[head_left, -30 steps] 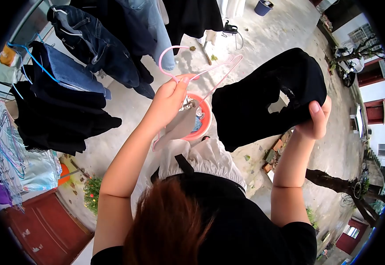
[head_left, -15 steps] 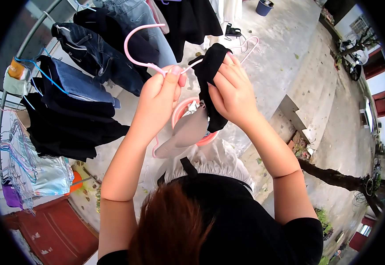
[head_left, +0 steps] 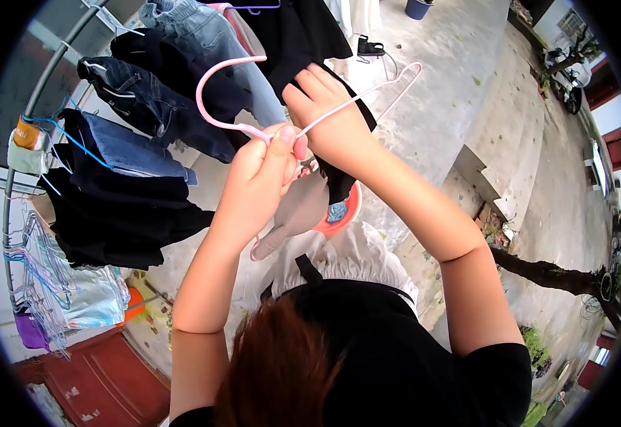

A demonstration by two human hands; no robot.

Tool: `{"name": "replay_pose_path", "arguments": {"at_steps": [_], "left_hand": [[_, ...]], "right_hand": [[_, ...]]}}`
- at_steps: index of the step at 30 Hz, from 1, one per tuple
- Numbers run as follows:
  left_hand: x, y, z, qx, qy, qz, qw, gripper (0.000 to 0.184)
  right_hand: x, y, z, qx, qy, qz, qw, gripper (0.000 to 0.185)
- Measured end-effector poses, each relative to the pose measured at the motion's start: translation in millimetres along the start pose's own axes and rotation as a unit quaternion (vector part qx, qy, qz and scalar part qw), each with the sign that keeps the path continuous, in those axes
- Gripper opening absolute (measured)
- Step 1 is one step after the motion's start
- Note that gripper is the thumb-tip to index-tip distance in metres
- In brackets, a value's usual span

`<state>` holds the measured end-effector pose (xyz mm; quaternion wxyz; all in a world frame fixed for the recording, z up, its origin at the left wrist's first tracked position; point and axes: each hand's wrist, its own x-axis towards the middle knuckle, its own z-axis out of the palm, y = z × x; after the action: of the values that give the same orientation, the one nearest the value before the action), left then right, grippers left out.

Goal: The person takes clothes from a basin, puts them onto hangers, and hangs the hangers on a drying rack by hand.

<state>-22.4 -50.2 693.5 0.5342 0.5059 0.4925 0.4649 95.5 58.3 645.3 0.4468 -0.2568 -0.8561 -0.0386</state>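
Observation:
A pink hanger [head_left: 209, 93] is pinched at the base of its hook by my left hand [head_left: 257, 171]. A grey-beige garment [head_left: 298, 208] hangs from its near side. My right hand [head_left: 330, 117] reaches across behind the hanger's far arm, its fingers curled on a black garment [head_left: 339, 183]. That cloth hangs below the hand and partly overlaps the grey-beige one. Where the black cloth ends near my fingertips is unclear against the dark clothes behind. Beneath both garments, a pink-red basin [head_left: 354, 206] on the ground holds a blue cloth.
Jeans [head_left: 136, 103] and dark clothes [head_left: 122, 213] hang on a metal rack [head_left: 48, 71] at the left. Spare hangers [head_left: 36, 274] hang below them. A blue bucket [head_left: 416, 9] stands at the top, and a tree trunk [head_left: 549, 276] is at the right.
My right hand has carried the black garment leftward from the right side, to behind the hanger. My left hand has moved slightly down-left with the hanger, whose hook now tilts left.

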Motion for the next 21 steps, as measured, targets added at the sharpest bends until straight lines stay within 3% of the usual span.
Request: {"name": "replay_pose_path", "arguments": {"at_steps": [4, 8, 10, 11, 12, 13, 14, 15, 17, 19, 21], "left_hand": [[-1, -4, 3, -0.022, -0.034, -0.053, 0.998, 0.035], [1, -15, -1, -0.050, -0.041, -0.090, 0.994, 0.037], [2, -23, -6, -0.065, -0.024, -0.108, 0.992, 0.036], [3, -29, -8, -0.070, -0.019, -0.103, 0.992, 0.034], [4, -35, -11, -0.078, -0.010, -0.111, 0.991, 0.034], [5, -41, -14, -0.085, -0.002, -0.118, 0.989, 0.034], [6, -46, -17, -0.093, 0.006, -0.126, 0.988, 0.034], [7, -52, -19, -0.096, 0.021, -0.132, 0.986, 0.035], [7, -62, -24, -0.100, 0.053, -0.141, 0.983, 0.035], [4, -69, -33, -0.126, 0.057, -0.148, 0.979, 0.036], [2, -71, -38, -0.144, 0.071, -0.150, 0.976, 0.036]], "right_hand": [[21, 13, 27, -0.044, 0.085, -0.009, 0.995, 0.012], [30, 19, 38, -0.086, 0.080, 0.003, 0.993, 0.011], [11, 19, 55, -0.106, -0.024, -0.006, 0.994, 0.015], [-6, 17, 54, -0.098, -0.174, 0.013, 0.980, 0.025], [-17, 15, 47, -0.070, -0.345, 0.032, 0.935, 0.029], [-8, 10, 33, -0.020, -0.545, 0.093, 0.833, 0.029], [-11, 4, 19, 0.034, -0.560, 0.158, 0.812, 0.030], [-16, 3, 15, 0.025, -0.593, 0.135, 0.793, 0.030], [-37, 7, -2, 0.044, -0.505, 0.060, 0.860, 0.025], [-46, 8, -41, 0.204, -0.296, 0.127, 0.925, 0.017], [-70, 15, -62, 0.206, -0.135, 0.254, 0.935, 0.011]]}}
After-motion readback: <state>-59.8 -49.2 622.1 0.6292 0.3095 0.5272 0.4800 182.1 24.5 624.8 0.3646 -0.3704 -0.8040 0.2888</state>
